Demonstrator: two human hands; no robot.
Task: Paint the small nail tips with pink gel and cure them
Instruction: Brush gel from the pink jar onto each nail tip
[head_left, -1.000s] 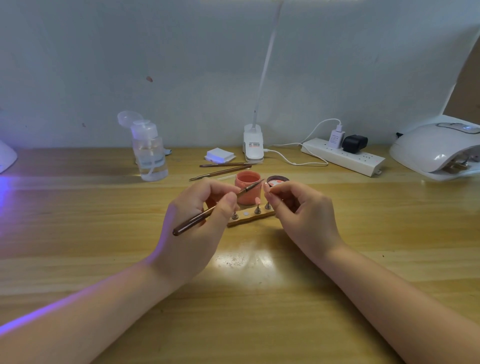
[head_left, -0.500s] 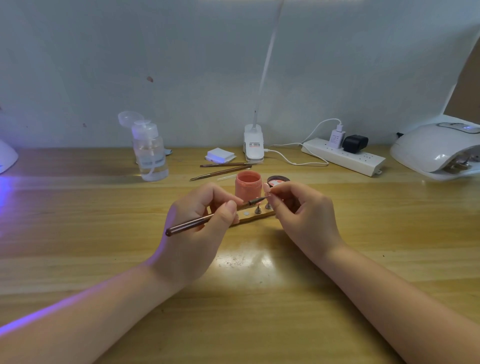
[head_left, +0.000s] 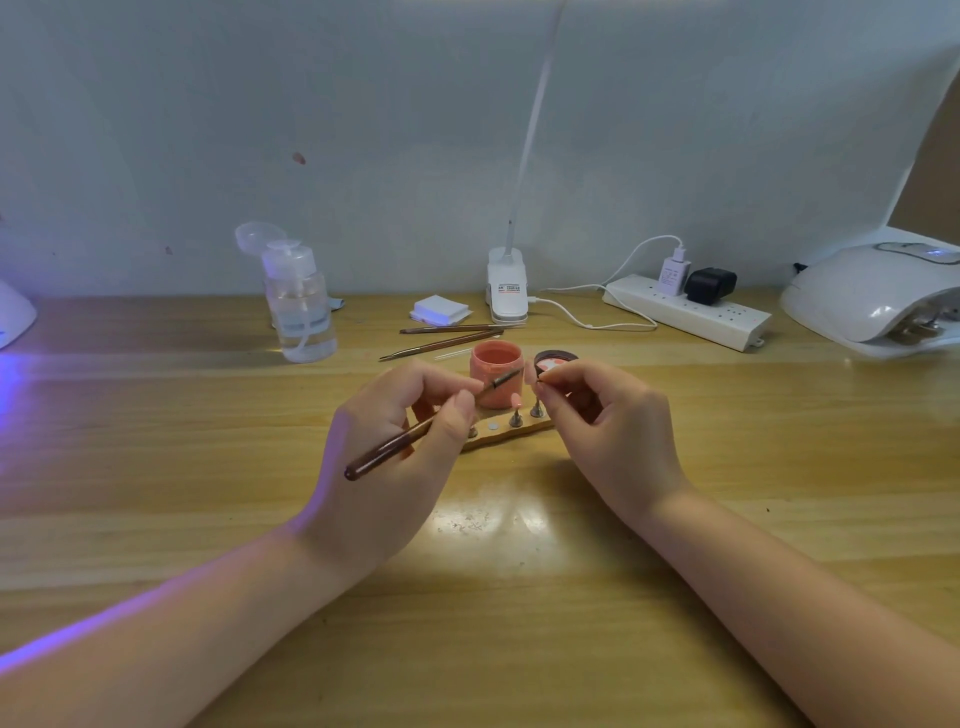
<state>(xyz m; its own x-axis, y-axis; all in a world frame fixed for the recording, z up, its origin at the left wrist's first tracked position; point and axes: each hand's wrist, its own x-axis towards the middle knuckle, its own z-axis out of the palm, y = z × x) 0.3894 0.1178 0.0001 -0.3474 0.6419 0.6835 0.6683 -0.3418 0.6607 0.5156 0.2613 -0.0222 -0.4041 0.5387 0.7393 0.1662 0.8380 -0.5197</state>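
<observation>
You are pinching a pink nail tip (head_left: 530, 373) in your right hand (head_left: 605, 426), just at 12 o'clock of the wooden holder (head_left: 506, 432). Your left hand (head_left: 395, 447) is gripping the brush (head_left: 415, 431), its bristles lying against the pink gel jar (head_left: 496, 379).

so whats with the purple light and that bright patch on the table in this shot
Head view: violet glow spills from the white lamp housing at the left edge, tinting the left hand; white glare reflects off the glossy wooden table between the wrists; wide-angle bending curves the table's edges.
</observation>
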